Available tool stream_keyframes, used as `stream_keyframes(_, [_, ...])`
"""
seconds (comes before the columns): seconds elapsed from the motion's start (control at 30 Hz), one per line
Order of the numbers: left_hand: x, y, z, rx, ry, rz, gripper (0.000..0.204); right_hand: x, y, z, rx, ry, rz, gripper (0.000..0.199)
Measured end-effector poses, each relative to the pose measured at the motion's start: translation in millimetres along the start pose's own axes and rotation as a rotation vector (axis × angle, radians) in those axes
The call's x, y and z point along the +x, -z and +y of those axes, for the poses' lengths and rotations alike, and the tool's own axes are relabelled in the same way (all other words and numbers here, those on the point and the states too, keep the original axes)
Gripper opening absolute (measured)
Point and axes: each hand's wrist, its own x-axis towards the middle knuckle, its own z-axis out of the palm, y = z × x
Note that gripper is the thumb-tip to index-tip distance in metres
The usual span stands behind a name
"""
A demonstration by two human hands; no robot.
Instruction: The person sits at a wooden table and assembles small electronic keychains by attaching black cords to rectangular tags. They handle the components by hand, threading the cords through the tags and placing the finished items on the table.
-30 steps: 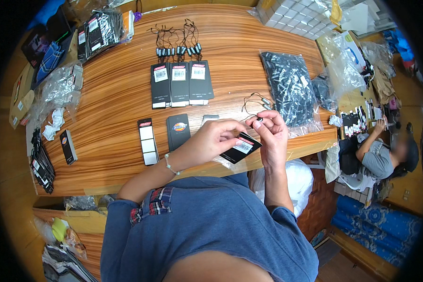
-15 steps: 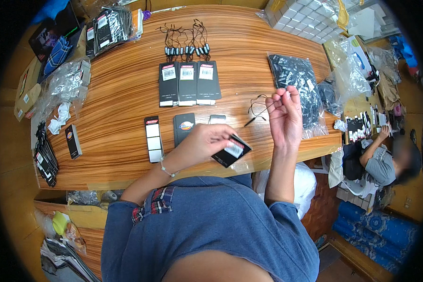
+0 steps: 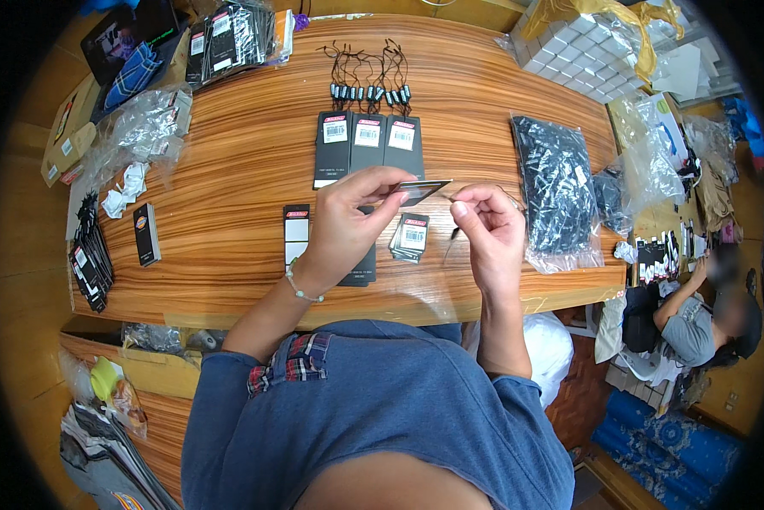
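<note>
My left hand (image 3: pixel 348 221), closed, grips a thin set of dark hang tags (image 3: pixel 421 191) by its left end, tilted nearly edge-on. Close to the tags' right end, my right hand (image 3: pixel 491 229) pinches a black string (image 3: pixel 452 238), whose end dangles below the fingers. Whether the string passes through the tags is too small to tell. Below the held tags lies a pile of small barcoded tags (image 3: pixel 413 235). Partly hidden by my left hand are a dark tag stack (image 3: pixel 363 270) and a narrow tag stack (image 3: pixel 296 234) with white panels.
Farther back, three rows of black tags (image 3: pixel 367 153) lie with their strings (image 3: pixel 369 72) fanned out. A clear bag of black strings (image 3: pixel 556 191) sits at right. More tags (image 3: pixel 91 263) and plastic packs (image 3: pixel 144 132) line the left. Another person (image 3: pixel 692 319) sits at far right.
My left hand has lifted the tags up and away from me. My right hand has come down and left with the string, bringing it beside the tags. The small tag pile is now uncovered.
</note>
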Motion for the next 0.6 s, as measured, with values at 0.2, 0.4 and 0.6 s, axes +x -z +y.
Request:
stream_keyframes(0.2, [2, -3, 6, -0.139, 0.080, 0.032, 0.023, 3, -11, 1, -0.360, 0.119, 0.097, 0.008])
stream_keyframes(0.4, [2, -2, 0, -0.215, 0.105, 0.022, 0.023, 8, -19, 4, -0.666, 0.279, 0.125, 0.007])
stream_keyframes(0.6, [2, -2, -2, -0.240, 0.109, 0.029, 0.022, 11, -24, 9, -0.783, 0.403, 0.169, 0.007])
